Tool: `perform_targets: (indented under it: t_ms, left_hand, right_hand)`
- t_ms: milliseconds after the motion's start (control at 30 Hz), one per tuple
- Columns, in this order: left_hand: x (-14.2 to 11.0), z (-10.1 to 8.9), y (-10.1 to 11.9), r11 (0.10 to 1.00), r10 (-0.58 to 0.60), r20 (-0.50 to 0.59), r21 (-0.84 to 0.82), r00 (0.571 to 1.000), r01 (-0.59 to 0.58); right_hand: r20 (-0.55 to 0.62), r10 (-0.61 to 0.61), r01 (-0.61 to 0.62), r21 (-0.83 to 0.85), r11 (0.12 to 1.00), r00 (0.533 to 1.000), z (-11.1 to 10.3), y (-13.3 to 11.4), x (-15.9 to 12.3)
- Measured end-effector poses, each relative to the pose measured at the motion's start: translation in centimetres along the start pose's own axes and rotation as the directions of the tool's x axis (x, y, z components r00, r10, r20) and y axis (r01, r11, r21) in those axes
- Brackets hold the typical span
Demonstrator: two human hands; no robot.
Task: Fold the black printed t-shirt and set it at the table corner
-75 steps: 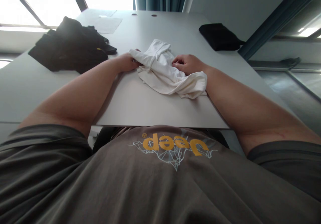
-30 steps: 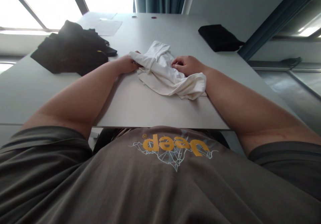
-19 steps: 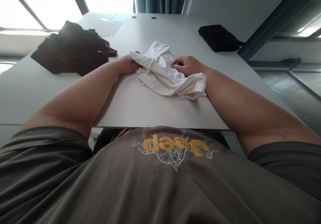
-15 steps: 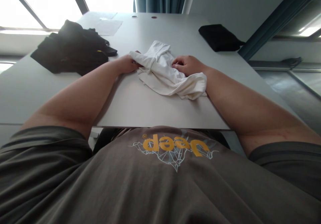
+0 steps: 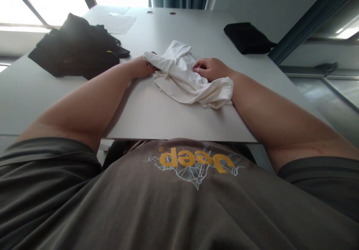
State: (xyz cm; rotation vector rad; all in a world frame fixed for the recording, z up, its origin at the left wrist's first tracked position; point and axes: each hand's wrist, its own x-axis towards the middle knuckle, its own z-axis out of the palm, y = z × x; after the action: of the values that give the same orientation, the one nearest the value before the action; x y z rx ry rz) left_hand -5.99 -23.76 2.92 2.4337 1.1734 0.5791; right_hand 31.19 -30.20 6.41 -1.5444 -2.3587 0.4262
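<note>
A crumpled white garment (image 5: pixel 187 78) lies in the middle of the grey table (image 5: pixel 168 119). My left hand (image 5: pixel 140 66) is closed on the garment's left end, fingers curled round a rolled edge. My right hand (image 5: pixel 211 68) rests against the garment's right side with its fingers curled into the cloth. Both forearms lie on the tabletop. A bunched part of the garment sits just in front of my right wrist.
A heap of black clothing (image 5: pixel 75 46) lies at the table's far left. A smaller folded black piece (image 5: pixel 246 37) sits at the far right edge. A sheet of paper (image 5: pixel 119 24) lies near the back. The table's near edge is against my body.
My hands and the white garment have kept their places. Only the view has shifted slightly upward in the picture.
</note>
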Motion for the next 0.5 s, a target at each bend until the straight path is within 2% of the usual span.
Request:
perform_targets:
  t_ms: [200, 367, 500]
  left_hand:
    - [0.1, 0.0, -0.2, 1.0, 0.014, 0.011, 0.01, 1.0, -0.015]
    - [-0.1, 0.2, 0.6, 0.998, -0.058, -0.03, -0.012, 0.998, 0.058]
    - [-0.3, 0.2, 0.8, 0.998, -0.055, 0.021, -0.007, 0.998, 0.055]
  right_hand:
    - [-0.006, -0.011, 0.011, 0.031, 0.999, 1.0, 0.0, 0.2, -0.1]
    - [0.007, -0.003, 0.002, 0.04, 0.999, 1.0, 0.1, 0.1, -0.2]
    - [0.009, -0.02, 0.02, 0.047, 0.999, 1.0, 0.2, 0.1, -0.1]
